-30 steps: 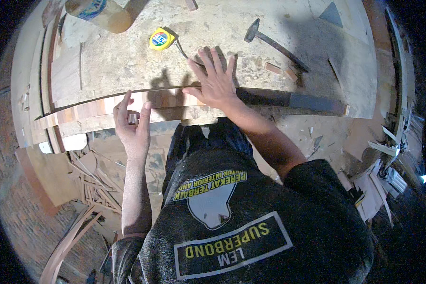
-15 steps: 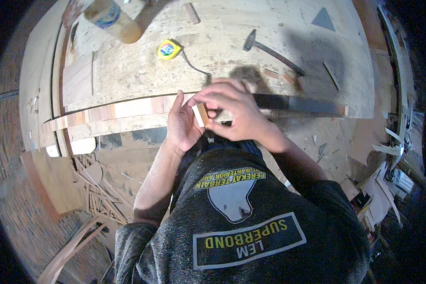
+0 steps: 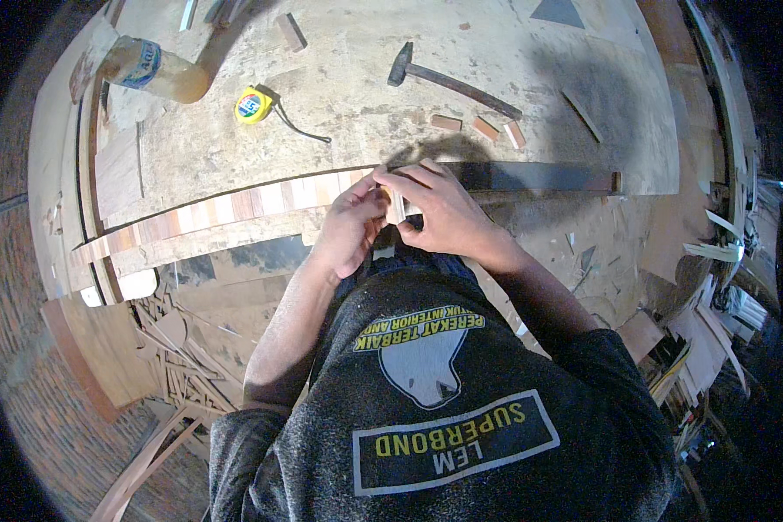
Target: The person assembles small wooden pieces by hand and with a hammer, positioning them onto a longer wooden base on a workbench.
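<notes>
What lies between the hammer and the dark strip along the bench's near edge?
In the head view, three small wooden blocks lie between the hammer and the dark strip.

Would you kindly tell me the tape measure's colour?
The tape measure is mostly yellow, best seen in head view.

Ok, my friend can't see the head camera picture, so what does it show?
A person's left hand and right hand hold a small pale wood block at the near edge of a workbench. A striped wood strip runs off leftward; a yellow tape measure and a hammer lie beyond.
</notes>
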The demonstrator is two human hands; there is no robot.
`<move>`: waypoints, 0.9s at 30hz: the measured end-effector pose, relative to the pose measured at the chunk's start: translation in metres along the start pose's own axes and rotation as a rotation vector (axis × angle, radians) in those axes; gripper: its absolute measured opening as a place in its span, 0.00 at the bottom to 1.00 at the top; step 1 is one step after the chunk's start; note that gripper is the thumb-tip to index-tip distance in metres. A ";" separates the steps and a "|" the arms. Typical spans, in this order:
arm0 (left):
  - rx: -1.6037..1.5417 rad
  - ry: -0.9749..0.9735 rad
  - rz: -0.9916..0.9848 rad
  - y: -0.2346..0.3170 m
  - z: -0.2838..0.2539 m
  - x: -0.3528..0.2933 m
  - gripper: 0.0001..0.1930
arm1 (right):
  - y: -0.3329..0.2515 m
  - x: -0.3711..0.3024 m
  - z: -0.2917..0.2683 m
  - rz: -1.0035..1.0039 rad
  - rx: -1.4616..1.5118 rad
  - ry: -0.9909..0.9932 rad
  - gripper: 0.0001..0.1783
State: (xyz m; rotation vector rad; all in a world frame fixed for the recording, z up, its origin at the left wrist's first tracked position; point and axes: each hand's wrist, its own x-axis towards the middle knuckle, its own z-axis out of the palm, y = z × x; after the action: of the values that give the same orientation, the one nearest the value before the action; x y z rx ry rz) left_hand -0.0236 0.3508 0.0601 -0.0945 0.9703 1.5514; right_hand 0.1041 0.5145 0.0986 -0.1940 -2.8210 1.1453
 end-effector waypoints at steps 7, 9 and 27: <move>0.473 0.135 0.093 -0.030 0.020 0.013 0.33 | 0.025 -0.026 0.007 0.004 -0.028 0.050 0.29; 0.508 0.130 0.093 -0.032 0.021 0.012 0.34 | 0.028 -0.028 0.007 0.066 0.031 0.021 0.28; 1.817 0.107 0.490 0.016 -0.076 0.043 0.50 | 0.080 0.019 0.072 0.051 -0.004 0.110 0.33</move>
State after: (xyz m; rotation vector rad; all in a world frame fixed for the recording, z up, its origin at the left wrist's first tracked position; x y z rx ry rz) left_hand -0.0825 0.3391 -0.0049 1.3992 2.2223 0.5318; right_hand 0.0821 0.5248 -0.0075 -0.3210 -2.7372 1.1023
